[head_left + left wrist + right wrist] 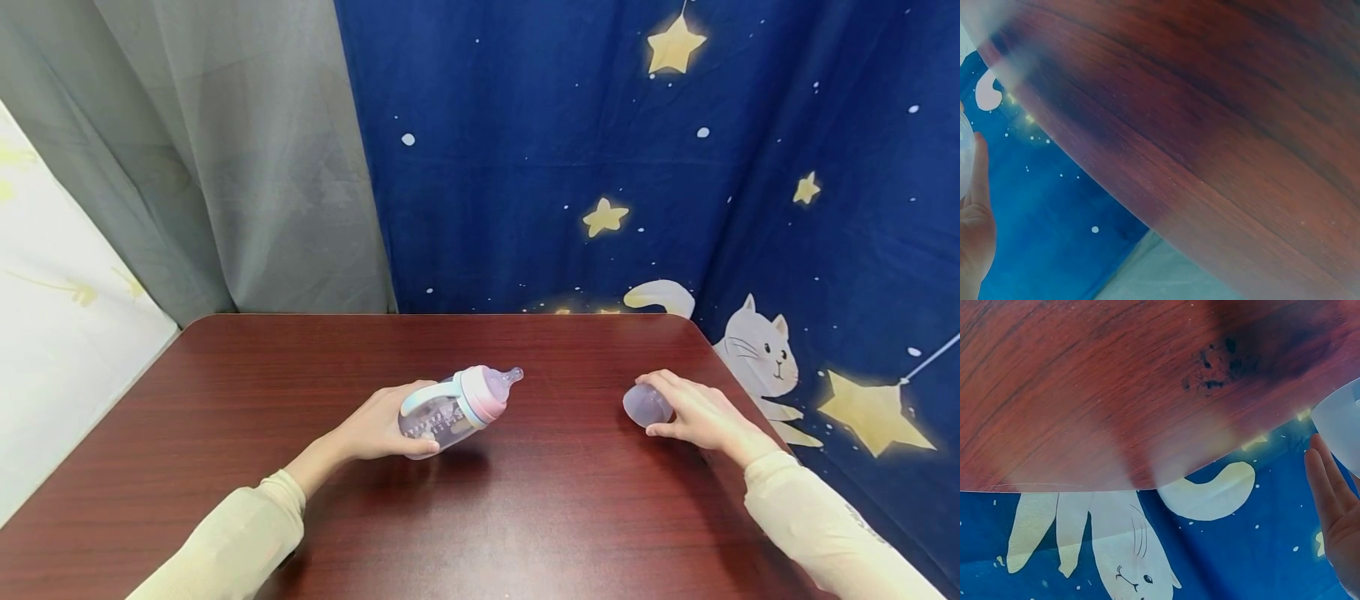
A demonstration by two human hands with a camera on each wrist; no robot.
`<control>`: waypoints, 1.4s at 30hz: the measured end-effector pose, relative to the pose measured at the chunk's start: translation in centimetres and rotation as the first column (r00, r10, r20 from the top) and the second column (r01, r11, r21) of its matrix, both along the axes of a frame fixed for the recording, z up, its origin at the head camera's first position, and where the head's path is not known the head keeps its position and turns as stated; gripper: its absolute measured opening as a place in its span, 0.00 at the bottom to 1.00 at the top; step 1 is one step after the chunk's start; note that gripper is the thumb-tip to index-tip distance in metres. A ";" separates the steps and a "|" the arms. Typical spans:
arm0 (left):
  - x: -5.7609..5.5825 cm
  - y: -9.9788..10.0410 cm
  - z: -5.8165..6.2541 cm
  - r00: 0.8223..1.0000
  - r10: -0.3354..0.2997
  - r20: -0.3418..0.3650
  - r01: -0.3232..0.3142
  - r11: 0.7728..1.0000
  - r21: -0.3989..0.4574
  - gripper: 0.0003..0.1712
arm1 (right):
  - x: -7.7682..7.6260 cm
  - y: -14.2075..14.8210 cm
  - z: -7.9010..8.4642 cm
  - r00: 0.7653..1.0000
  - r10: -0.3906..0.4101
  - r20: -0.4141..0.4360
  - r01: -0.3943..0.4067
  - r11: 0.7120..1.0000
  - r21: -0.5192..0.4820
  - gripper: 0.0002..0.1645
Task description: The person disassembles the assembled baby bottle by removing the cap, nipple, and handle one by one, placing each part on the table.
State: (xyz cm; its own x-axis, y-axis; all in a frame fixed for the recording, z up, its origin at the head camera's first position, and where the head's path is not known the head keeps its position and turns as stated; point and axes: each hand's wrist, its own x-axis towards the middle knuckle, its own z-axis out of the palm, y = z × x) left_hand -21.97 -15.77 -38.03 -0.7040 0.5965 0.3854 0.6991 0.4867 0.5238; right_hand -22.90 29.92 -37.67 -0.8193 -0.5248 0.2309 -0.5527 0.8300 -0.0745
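Observation:
A baby bottle (pixel 450 412) with a pink collar, a clear nipple and a pale blue-white handle is tilted with its nipple toward the right. My left hand (pixel 382 425) grips its clear body from the left side, thumb along the front. Over the right part of the table, my right hand (pixel 693 412) holds a translucent lilac cap (pixel 647 406) between thumb and fingers. In the left wrist view only an edge of the bottle (pixel 965 153) shows beside the hand. The right wrist view catches part of the cap (pixel 1341 425) against the fingers (pixel 1322 481).
Both hands are over a dark red wood-grain table (pixel 555 517) with rounded far corners. Behind it hang a grey curtain (pixel 262 150) and a blue curtain (pixel 525 167) with stars and a white cat. A pale surface (pixel 60 333) lies beyond the left edge.

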 end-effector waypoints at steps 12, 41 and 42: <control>0.0 0.0 0.0 1.000 0.004 -0.010 -0.004 1.000 -0.008 0.40 | -0.2 0.1 -0.5 1.000 0.016 0.018 -0.017 0.999 0.028 0.38; 0.3 0.0 0.1 1.000 0.014 -0.011 -0.014 1.000 -0.004 0.40 | -0.2 0.3 -1.4 0.998 0.025 0.056 -0.028 0.998 0.064 0.38; 0.3 0.0 0.1 1.000 0.014 -0.010 -0.014 1.000 -0.004 0.40 | -0.2 0.3 -1.5 0.998 0.023 0.059 -0.027 0.998 0.062 0.38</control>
